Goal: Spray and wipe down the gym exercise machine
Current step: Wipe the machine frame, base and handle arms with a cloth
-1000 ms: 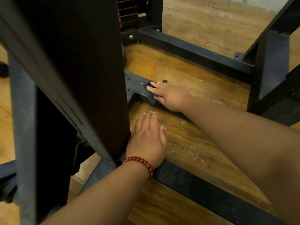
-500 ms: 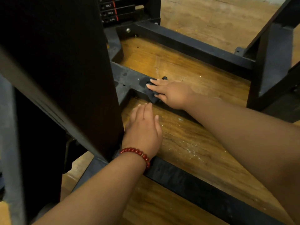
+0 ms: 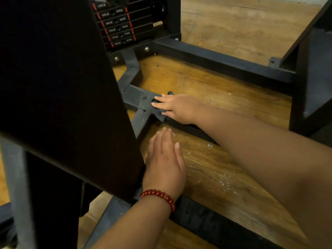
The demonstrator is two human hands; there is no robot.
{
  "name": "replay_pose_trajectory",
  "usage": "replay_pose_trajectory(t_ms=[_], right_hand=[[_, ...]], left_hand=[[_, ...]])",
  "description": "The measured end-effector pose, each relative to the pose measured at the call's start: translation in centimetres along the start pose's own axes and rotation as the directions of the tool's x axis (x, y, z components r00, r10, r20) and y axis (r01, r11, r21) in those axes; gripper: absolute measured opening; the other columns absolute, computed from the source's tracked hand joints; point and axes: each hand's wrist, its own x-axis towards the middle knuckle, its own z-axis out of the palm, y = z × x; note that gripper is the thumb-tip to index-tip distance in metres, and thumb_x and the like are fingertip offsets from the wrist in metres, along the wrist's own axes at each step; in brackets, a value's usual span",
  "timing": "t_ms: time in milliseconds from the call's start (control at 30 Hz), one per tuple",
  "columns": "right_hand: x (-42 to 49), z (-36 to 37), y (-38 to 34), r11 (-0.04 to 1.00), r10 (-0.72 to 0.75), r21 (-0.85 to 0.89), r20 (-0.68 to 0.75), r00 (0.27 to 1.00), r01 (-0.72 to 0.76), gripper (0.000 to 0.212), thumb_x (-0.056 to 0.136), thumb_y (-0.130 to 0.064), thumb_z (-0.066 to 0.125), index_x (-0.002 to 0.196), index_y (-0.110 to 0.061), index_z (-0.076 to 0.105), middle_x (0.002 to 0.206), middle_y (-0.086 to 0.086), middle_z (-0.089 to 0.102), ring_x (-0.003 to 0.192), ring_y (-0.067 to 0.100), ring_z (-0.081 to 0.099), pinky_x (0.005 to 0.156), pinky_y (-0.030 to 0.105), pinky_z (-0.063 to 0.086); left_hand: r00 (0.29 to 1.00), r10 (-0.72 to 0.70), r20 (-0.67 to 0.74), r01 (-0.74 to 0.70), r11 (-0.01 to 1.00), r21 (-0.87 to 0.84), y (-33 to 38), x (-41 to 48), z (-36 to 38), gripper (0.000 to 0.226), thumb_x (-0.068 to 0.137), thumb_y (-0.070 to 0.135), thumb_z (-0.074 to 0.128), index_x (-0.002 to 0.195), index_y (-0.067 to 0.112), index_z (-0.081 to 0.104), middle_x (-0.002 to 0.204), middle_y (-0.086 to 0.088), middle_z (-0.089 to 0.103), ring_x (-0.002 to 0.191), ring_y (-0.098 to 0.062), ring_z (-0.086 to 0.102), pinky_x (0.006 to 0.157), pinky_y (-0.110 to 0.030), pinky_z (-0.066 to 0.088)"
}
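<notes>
Black upright panel [image 3: 62,87] fills left, hides part of frame. Weight stack [image 3: 118,26] stands at far end. Left hand [image 3: 165,162] lies flat on wood floor [image 3: 224,177] just beside panel, fingers straight and together, holding nothing; likely a brace for low reach. Right hand [image 3: 179,107] rests on base crossbar [image 3: 138,99], fingers extended, pressing dark cloth [image 3: 160,114] flat to metal for wiping. Crossbar lies on floor, long axis upper left to lower right; fingers point left along it.

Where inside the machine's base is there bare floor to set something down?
Bare wood floor between the far rail and middle crossbar, beyond the right hand. A droplet-speckled strip between right forearm and near rail. Crowded around the left hand beside the dark upright.
</notes>
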Motion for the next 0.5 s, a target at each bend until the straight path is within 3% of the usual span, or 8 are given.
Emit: replay_pose_trajectory(t_ms=[133,200,400,500], right_hand=[[3.5,-0.4,-1.2,1.000,-0.006,-0.009,0.028,1.000,0.006,0.049,0.107,-0.029,0.031,0.154,-0.033,0.020,0.163,-0.011,0.011,0.150,0.012,0.009,0.116,0.035,0.018],[3.1,-0.1,-1.1,1.000,-0.004,0.009,0.023,1.000,0.004,0.049,0.107,-0.029,0.032,0.154,-0.034,0.021,0.163,-0.012,0.012,0.150,0.011,0.009,0.116,0.035,0.017],[-2.6,0.8,0.6,0.999,0.019,0.047,-0.029,0.999,-0.018,0.047,0.105,-0.028,0.038,0.151,-0.034,0.030,0.161,-0.011,0.021,0.148,0.012,0.017,0.113,0.035,0.025],[-0.1,0.4,-0.5,0.999,0.044,0.018,-0.024,0.999,-0.044,0.047,0.106,-0.030,0.033,0.152,-0.033,0.026,0.162,-0.010,0.017,0.149,0.013,0.015,0.114,0.037,0.024]], left_hand=[[0.998,-0.019,-0.062,0.017,0.999,-0.047,0.1,-0.1,-0.1,0.062,0.094,0.042,0.010,0.154,0.023,0.014,0.159,0.010,0.013,0.145,-0.002,0.003,0.102,-0.004,-0.007],[0.997,-0.014,-0.082,0.009,0.998,-0.065,0.1,-0.1,-0.1,0.065,0.092,0.043,0.010,0.153,0.022,0.015,0.159,0.009,0.014,0.144,-0.001,0.005,0.096,0.001,-0.007],[0.996,-0.003,-0.086,-0.005,0.996,-0.094,0.0,-0.1,-0.1,0.065,0.093,0.041,0.012,0.153,0.019,0.018,0.159,0.006,0.017,0.145,-0.003,0.008,0.105,-0.008,0.000],[0.994,-0.015,-0.105,0.003,0.994,-0.109,0.1,-0.3,-0.1,0.064,0.093,0.040,0.013,0.153,0.017,0.019,0.159,0.004,0.019,0.145,-0.004,0.009,0.106,-0.008,0.000]])
